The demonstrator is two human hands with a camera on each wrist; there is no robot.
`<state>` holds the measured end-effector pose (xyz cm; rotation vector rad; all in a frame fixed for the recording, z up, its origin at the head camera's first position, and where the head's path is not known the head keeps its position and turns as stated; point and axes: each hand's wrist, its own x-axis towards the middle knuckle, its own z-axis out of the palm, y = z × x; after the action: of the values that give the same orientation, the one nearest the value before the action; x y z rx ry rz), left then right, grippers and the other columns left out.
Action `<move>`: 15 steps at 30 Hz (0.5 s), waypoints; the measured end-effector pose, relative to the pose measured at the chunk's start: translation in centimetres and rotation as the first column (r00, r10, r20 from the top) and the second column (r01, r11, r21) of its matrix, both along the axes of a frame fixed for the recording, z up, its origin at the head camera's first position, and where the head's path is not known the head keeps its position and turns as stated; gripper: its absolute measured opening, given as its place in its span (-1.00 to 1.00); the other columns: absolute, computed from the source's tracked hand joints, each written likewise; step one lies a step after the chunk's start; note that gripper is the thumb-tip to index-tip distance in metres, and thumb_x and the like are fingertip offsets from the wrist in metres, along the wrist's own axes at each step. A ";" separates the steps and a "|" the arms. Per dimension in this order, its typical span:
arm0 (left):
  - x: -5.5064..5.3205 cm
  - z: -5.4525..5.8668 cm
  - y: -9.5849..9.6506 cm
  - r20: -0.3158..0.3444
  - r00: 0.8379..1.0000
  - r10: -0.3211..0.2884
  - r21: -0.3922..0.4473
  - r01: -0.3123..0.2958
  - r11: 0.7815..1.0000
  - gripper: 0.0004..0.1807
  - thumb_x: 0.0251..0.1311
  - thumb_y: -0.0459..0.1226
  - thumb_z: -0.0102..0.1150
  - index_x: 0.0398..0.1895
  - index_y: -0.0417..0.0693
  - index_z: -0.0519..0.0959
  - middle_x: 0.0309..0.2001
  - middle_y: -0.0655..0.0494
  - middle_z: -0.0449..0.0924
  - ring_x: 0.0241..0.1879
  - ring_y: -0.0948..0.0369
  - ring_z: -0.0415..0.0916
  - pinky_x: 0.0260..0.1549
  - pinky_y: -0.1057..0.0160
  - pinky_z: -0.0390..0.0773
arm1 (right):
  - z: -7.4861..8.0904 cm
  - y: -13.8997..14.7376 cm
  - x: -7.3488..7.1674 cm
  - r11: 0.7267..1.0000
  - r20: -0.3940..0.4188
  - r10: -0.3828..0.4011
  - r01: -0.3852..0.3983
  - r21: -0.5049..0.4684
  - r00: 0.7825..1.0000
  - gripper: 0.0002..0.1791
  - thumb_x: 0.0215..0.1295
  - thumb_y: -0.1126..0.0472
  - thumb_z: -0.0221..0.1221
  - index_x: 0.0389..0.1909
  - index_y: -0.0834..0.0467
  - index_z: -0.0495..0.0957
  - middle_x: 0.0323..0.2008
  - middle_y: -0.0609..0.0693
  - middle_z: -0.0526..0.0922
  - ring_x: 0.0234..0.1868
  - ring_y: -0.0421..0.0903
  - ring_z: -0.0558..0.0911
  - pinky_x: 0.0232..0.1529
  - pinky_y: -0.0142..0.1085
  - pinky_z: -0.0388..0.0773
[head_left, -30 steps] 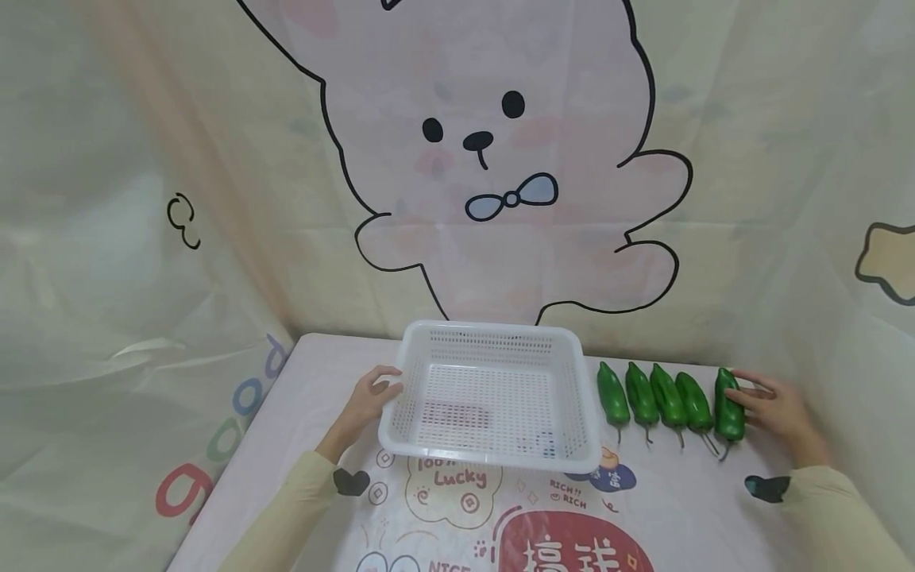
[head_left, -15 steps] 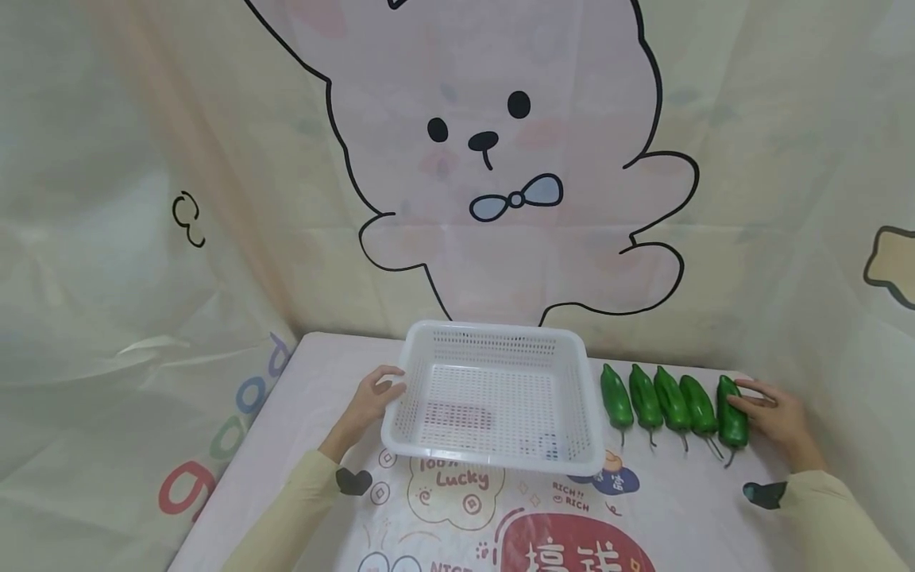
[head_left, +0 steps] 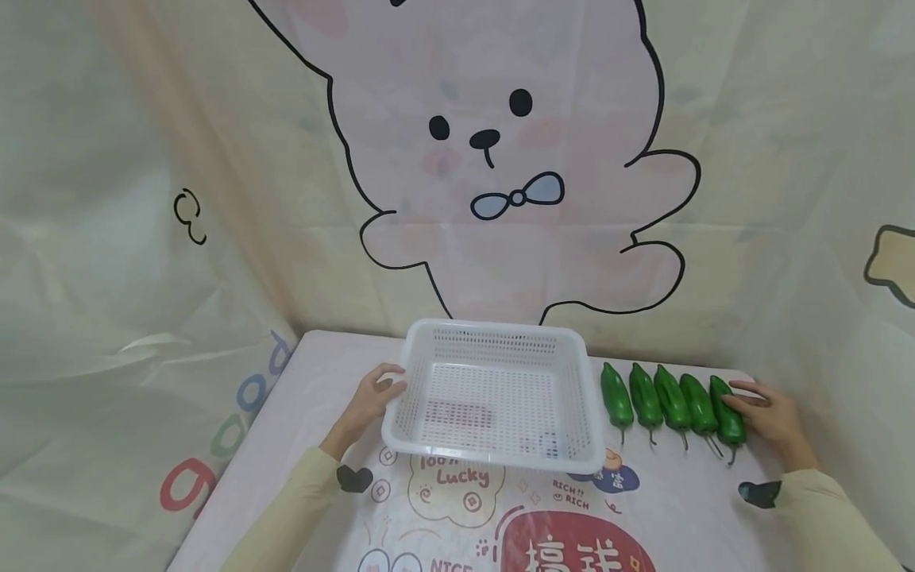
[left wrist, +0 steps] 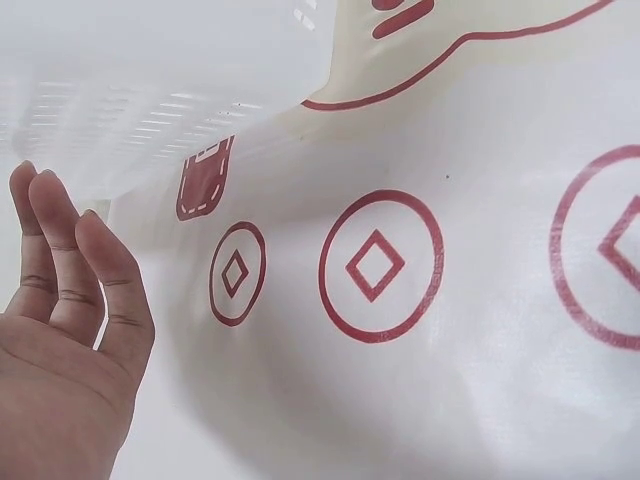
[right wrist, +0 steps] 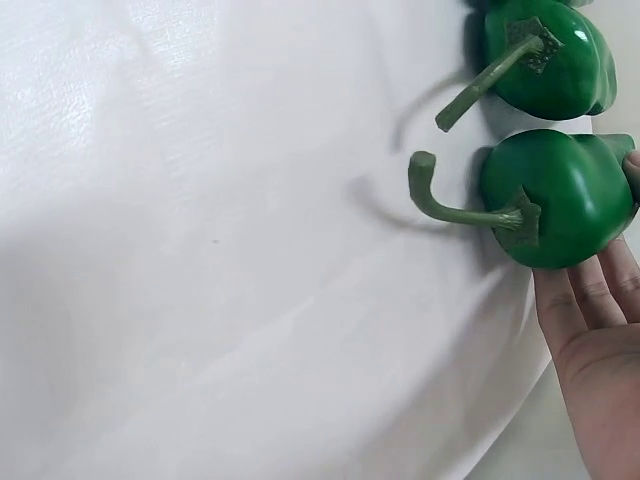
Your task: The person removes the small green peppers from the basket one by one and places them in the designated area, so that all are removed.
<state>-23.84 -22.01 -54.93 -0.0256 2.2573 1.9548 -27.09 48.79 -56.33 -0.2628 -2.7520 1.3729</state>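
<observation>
A white plastic basket (head_left: 493,459) with slotted walls sits on the table. At its left rim is my left hand (head_left: 369,399), thumb and index finger on the rim. In the left wrist view, the other fingers (left wrist: 75,270) curve up beside the basket's outer wall (left wrist: 150,110). To the right of the basket, several green peppers lie in a row, stems toward me. My right hand (head_left: 774,417) grips the rightmost green pepper (head_left: 729,421), its thumb over the top and fingers along the right side. The right wrist view shows this pepper's bent stem (right wrist: 450,212) near the neighbouring pepper (right wrist: 550,65).
The table (head_left: 443,548) wears a pale printed cover with red lettering. A cartoon-printed curtain (head_left: 493,262) rises behind its back edge, and more fabric (head_left: 107,357) hangs on the left side. The leftmost pepper (head_left: 616,397) lies close to the basket's right wall.
The rightmost pepper has moved left with my right hand, narrowing its gap to the neighbouring pepper; its top now tilts left. My left hand stays at the basket rim.
</observation>
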 end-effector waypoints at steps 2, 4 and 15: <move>-0.1 0.1 -0.1 -0.002 1.000 -0.009 0.008 0.009 1.000 -0.59 0.44 -0.20 0.20 0.26 -0.09 0.41 0.11 -0.29 0.56 -0.02 -0.12 0.64 -0.15 0.05 0.69 | 0.0 0.0 0.0 1.000 0.004 0.003 -0.003 0.000 1.000 -0.32 0.33 0.01 0.37 0.17 0.50 0.47 -0.14 0.33 0.70 -0.38 -0.58 0.49 -0.45 -0.47 0.57; -0.1 0.1 -0.1 -0.002 1.000 -0.015 0.010 0.015 1.000 -0.58 0.43 -0.19 0.21 0.26 -0.09 0.41 0.12 -0.31 0.55 -0.01 -0.12 0.63 -0.14 0.05 0.69 | 0.0 0.0 0.0 1.000 0.012 0.009 -0.009 0.007 1.000 -0.30 0.34 0.00 0.36 0.20 0.52 0.45 -0.08 0.42 0.66 -0.37 -0.59 0.47 -0.44 -0.49 0.56; 0.0 0.0 0.0 0.009 1.000 0.013 -0.003 -0.013 1.000 -0.62 0.43 -0.21 0.22 0.23 -0.07 0.43 0.05 -0.18 0.59 -0.06 -0.04 0.66 -0.16 0.05 0.69 | 0.3 0.1 0.3 0.997 0.119 0.039 -0.047 0.067 0.992 -0.08 0.40 -0.24 0.20 0.37 0.48 0.26 0.25 0.61 0.32 0.28 0.58 0.25 0.07 0.40 0.38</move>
<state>-23.87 -22.01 -54.90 -0.0503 2.2604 1.9535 -26.78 48.88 -56.03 -0.2916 -2.9115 1.3090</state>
